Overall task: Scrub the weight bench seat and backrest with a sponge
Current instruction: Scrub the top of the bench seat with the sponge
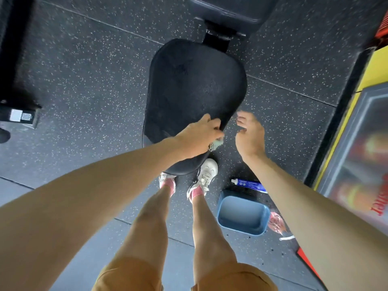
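Head: blue basin [241, 208] near bench seat [195, 85].

Mustard shorts [130, 276], pink socks [197, 192], white trainers [206, 171], bare arms.
The shorts are plain mustard-orange cloth, with hems that end above the knees and leave the legs bare below. Short pink socks show at both ankles. The right trainer [207, 174] is white with white laces and dark trim along its side. The left trainer [164, 177] is also white and is mostly hidden. Both arms are bare from the frame's edge to the left hand [199, 136] and right hand [249, 135].
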`<state>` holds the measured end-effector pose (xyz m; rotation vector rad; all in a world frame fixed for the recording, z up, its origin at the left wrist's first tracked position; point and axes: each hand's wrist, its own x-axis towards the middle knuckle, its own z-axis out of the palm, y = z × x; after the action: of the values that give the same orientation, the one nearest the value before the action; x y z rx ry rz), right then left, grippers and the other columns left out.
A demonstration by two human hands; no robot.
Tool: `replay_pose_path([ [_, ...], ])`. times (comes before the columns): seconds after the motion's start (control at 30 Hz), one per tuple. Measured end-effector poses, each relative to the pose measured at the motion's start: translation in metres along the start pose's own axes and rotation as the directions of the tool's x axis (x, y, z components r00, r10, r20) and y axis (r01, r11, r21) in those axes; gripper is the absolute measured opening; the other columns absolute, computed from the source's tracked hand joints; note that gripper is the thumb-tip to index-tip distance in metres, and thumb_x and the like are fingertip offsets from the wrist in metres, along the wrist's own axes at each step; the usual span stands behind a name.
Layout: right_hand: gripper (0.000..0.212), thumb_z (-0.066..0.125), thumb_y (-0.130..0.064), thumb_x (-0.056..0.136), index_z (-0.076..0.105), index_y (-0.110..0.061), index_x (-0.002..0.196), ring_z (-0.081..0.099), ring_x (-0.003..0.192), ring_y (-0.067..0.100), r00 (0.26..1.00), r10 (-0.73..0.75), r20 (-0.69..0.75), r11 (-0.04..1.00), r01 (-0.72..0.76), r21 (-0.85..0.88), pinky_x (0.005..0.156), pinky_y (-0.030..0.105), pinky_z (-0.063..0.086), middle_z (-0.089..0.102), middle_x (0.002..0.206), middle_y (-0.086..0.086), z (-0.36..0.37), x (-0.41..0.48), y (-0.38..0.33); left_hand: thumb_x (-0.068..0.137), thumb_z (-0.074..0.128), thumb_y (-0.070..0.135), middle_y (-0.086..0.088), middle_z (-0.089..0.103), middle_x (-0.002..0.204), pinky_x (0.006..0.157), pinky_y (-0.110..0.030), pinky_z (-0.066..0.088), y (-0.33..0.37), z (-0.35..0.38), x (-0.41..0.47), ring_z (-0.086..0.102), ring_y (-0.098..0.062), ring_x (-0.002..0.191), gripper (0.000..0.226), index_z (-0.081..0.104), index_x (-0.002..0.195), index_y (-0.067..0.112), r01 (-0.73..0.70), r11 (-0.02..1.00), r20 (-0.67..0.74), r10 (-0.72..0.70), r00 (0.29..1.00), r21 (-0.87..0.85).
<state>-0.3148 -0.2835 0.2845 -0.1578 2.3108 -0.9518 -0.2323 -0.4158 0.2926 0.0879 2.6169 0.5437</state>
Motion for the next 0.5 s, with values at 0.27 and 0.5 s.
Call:
replay_pose_path([
  [0.27, 0.055, 0.035, 0.016, 0.082, 0.048, -0.003, 0.133, 0.059, 0.109, 0.022, 0.986, 0.167, 0.027, 0.982, -0.168, 0.082, 0.097, 0.028, 0.047, 0.06, 0.12, 0.017, 0.016, -0.016, 0.009, 0.089, 0.05, 0.001, -0.007, 0.041, 0.118, 0.079, -0.035, 0.049, 0.007, -0.032, 0.025, 0.036, -0.023, 0.111, 0.037, 0.058, 0.122, 0.014, 0.139, 0.987, -0.099, -0.146, 0.984, -0.075],
  [0.5, 0.045, 0.039, 0.007, 0.087, 0.052, -0.007, 0.128, 0.062, 0.105, 0.026, 0.898, 0.439, -0.034, 0.89, -0.43, 0.151, 0.095, 0.041, 0.049, 0.064, 0.108, 0.013, 0.032, -0.035, 0.039, 0.09, 0.049, 0.001, -0.008, 0.036, 0.129, 0.065, -0.028, 0.044, 0.015, -0.015, 0.017, 0.035, -0.03, 0.115, 0.033, 0.057, 0.121, 0.009, -0.069, 0.974, 0.055, 0.059, 0.997, 0.214],
])
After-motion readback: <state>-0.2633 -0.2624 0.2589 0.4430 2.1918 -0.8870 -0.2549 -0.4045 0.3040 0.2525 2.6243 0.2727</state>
